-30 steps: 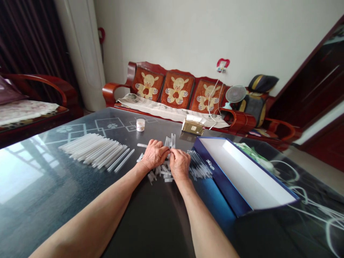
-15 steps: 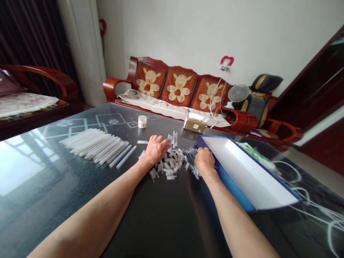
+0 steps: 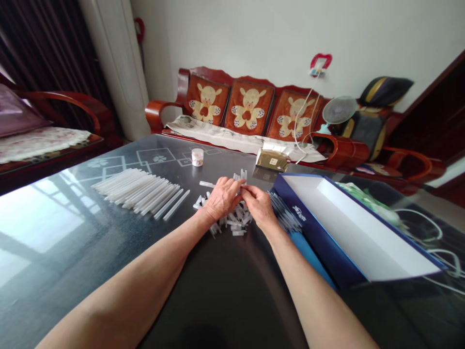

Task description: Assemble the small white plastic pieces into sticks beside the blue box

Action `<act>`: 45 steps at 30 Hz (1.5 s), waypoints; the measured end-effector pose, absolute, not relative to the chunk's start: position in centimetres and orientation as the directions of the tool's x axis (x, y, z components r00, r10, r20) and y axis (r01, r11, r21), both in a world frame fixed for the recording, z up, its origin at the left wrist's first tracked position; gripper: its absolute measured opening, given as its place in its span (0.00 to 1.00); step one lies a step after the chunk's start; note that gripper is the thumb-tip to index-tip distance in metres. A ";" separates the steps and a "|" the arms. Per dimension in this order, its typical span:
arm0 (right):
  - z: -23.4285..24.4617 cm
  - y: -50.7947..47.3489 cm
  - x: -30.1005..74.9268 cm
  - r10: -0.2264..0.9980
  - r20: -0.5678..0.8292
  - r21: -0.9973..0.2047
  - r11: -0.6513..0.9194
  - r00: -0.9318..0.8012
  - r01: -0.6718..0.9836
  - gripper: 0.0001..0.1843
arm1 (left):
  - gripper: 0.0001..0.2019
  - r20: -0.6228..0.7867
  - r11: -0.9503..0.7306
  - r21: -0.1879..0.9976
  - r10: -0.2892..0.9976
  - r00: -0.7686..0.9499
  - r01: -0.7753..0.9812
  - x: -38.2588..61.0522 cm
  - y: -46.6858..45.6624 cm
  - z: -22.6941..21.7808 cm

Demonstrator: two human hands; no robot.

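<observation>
My left hand (image 3: 223, 198) and my right hand (image 3: 258, 206) meet above a loose pile of small translucent plastic pieces (image 3: 232, 218), covering part of it. Their fingertips nearly touch, and whatever lies between them is hidden. A few upright pieces (image 3: 240, 175) stand just beyond my fingers. A single white tube (image 3: 207, 184) lies left of my left hand. Right of my right hand is a bundle of thin grey-blue rods (image 3: 282, 214). Farther left, many white plastic tubes (image 3: 136, 191) lie side by side.
An open blue box (image 3: 348, 232) with a white inside stands right of the rods. The dark glass tabletop (image 3: 54, 242) holds a small white jar (image 3: 197, 157) and a gold packet (image 3: 272, 160). Behind the table stands a red wooden bench (image 3: 250, 109) with a small fan (image 3: 339, 110).
My right hand has moved left from the rods beside the box and now meets my left hand above the pile. The whole view has shifted slightly.
</observation>
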State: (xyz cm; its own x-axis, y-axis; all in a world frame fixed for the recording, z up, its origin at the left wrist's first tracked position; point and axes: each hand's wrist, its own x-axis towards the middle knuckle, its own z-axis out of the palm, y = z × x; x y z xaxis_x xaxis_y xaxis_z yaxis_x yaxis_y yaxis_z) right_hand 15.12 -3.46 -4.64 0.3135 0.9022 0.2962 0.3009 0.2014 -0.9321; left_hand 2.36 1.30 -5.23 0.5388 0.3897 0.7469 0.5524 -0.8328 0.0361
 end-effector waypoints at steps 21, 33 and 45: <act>-3.6 -3.8 14.3 0.918 0.166 -0.980 0.194 0.359 -0.045 0.17 | 0.17 0.433 -0.448 0.887 0.891 0.133 0.115 1.8 2.0 -3.4; -4.2 -2.9 15.6 0.870 -0.051 -0.901 0.172 0.491 -0.399 0.17 | 0.15 0.657 -0.680 -0.035 0.537 0.530 0.732 2.4 0.2 -4.6; -4.2 -3.1 14.8 0.917 -0.099 -0.828 0.139 0.385 -0.543 0.15 | 0.12 0.656 -0.629 0.051 0.606 0.449 0.776 2.8 -0.5 -4.8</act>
